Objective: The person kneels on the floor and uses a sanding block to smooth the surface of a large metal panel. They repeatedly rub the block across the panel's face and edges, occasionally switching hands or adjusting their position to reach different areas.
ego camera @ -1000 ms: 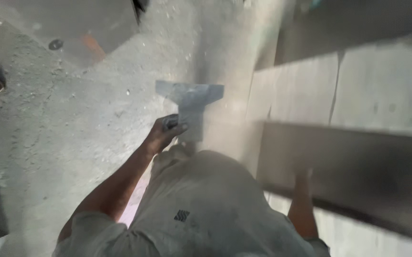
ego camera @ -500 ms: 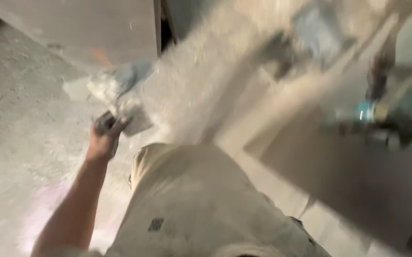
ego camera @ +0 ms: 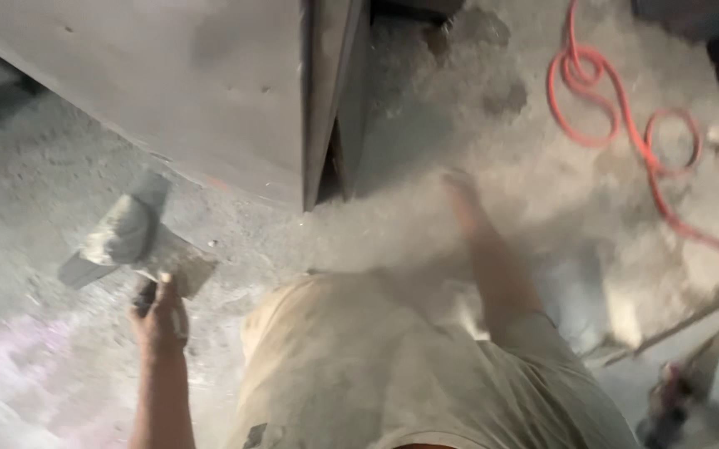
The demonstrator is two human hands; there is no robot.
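Trowel (ego camera: 131, 241) sits in the left hand (ego camera: 158, 320), low on the left side of the view, fingers wrapped tight round the handle. The blade points up and away from the body, out over the dusty concrete floor (ego camera: 35, 191), and there's a grey lump of mortar (ego camera: 123, 229) sitting on it. The blade looks wide and flat, tilted a bit, and it's not touching anything else as far as I can see.

The right hand (ego camera: 462, 191) is stretched out ahead over the floor, right of the middle, but it's smeared by motion blur. Honestly can't tell if the fingers are spread or pressed together, and I don't see anything in it.

Between the two arms, at the bottom, is the person's beige shirt (ego camera: 393, 374). Up top there's a big grey slab (ego camera: 168, 83) leaning or standing on edge, its corner coming down just above the middle of the view. An orange hose (ego camera: 625, 125) loops across the floor top right, well apart from both hands. Some blurry gear sits at the bottom right corner, too fuzzy to make out.
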